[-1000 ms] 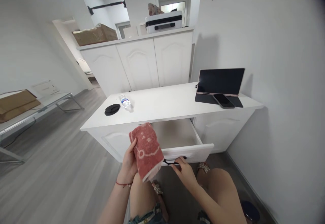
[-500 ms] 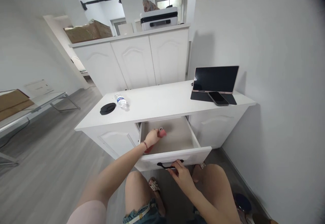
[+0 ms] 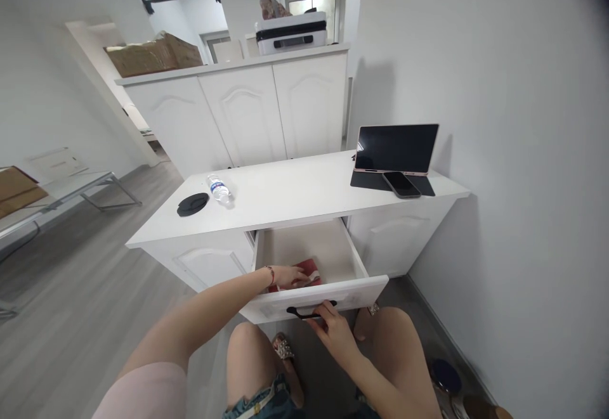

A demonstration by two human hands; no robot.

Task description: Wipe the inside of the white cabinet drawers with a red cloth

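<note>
A white drawer (image 3: 333, 293) stands pulled out of a low white cabinet (image 3: 285, 200). Inside it, near the front, lies a folded red towel (image 3: 308, 272). My left hand (image 3: 288, 275) rests flat on the towel, fingers stretched out over it. My right hand (image 3: 332, 325) is below the drawer front, its fingers curled round the black handle (image 3: 304, 311). My bare knees are just under the drawer.
On the cabinet top lie a water bottle (image 3: 219, 188), a black lid (image 3: 192, 203), a tablet on a stand (image 3: 396, 148) and a phone (image 3: 400, 184). A taller white cabinet (image 3: 247, 111) stands behind. A wall is close on the right; grey floor lies to the left.
The towel went from held up in front of the drawer down into it. My left hand lowered it and now lies flat on it. My right hand stayed on the handle.
</note>
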